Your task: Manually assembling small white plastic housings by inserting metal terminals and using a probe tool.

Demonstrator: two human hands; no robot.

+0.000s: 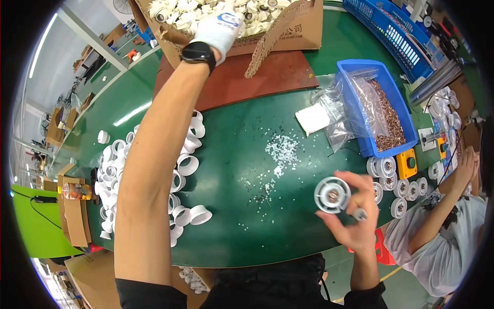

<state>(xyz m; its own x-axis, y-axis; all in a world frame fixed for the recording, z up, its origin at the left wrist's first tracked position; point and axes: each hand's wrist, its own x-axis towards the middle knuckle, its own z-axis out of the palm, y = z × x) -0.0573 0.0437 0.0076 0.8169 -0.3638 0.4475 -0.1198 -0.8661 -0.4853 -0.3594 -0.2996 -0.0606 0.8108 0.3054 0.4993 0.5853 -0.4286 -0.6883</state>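
Observation:
My left hand (220, 32), in a white glove with a dark watch at the wrist, reaches into a cardboard box (288, 35) at the far side. White plastic parts (182, 14) fill this box, some with dark round centres. Its fingers are lost among the parts, so their grip does not show. Over the right side of the table, my right hand (355, 211) is bare. Thumb and forefinger pinch a white round plastic part (333, 195) by its rim; copper-coloured bits show in the middle. A small grey cylindrical piece (360, 214) sits against the curled fingers.
White plastic rings (188, 165) are heaped at the left, partly behind my left forearm. Tiny clear pieces (282, 152) lie scattered mid-table. A blue bin (368, 141) holds copper-coloured screw-like pieces. Finished-looking round parts (399, 207) stand at the right, near another person's arm (445, 193).

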